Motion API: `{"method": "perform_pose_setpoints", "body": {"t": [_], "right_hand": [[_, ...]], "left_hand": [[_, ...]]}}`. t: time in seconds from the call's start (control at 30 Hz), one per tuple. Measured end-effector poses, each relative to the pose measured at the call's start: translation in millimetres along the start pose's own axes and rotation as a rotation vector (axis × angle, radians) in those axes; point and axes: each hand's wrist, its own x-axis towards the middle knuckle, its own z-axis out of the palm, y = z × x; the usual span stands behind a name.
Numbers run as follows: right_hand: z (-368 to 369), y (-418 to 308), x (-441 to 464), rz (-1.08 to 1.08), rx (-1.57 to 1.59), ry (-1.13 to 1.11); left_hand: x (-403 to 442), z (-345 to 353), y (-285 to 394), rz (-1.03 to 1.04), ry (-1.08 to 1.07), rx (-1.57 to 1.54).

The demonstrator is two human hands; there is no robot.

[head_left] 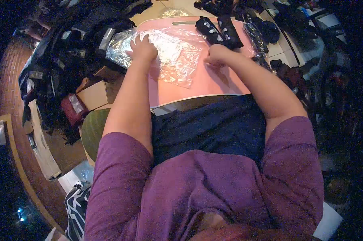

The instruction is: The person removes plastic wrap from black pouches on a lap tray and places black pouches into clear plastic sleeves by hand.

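My left hand (143,50) lies with its fingers spread on a clear plastic bag (177,60), which is crinkled and shiny. The bag is spread over a pink board (217,82) in front of my lap. My right hand (219,55) is closed, with the fingers curled downward at the bag's right side; what they hold, if anything, is hidden. Just beyond it lie two dark rolled or folded cloth bundles with pale print, a left bundle (209,30) and a right bundle (230,32).
Dark packed cloth items (77,44) are heaped on the left, with an open cardboard box (93,95) and a maroon bundle (73,108) below them. More dark items (267,32) crowd the right side. Another clear plastic piece (173,13) lies beyond the board.
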Motion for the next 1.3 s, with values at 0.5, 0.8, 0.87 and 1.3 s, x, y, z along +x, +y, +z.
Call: {"method": "perform_pose_setpoints", "body": {"t": [0.5, 0.8, 0.87, 1.3], "right_hand": [[32, -42, 0, -0.142, 1.57, 0.263], [39, -56, 0, -0.294, 1.856, -0.232], [35, -60, -3, -0.259, 1.528, -0.136], [40, -68, 0, -0.144, 1.588, 0.124]], "left_hand": [[-8, 18, 0, -0.114, -0.134, -0.091], [-13, 24, 3, -0.086, -0.08, -0.026], [-14, 26, 4, -0.076, -0.065, -0.018], [-20, 30, 4, -0.04, -0.038, -0.055]]}}
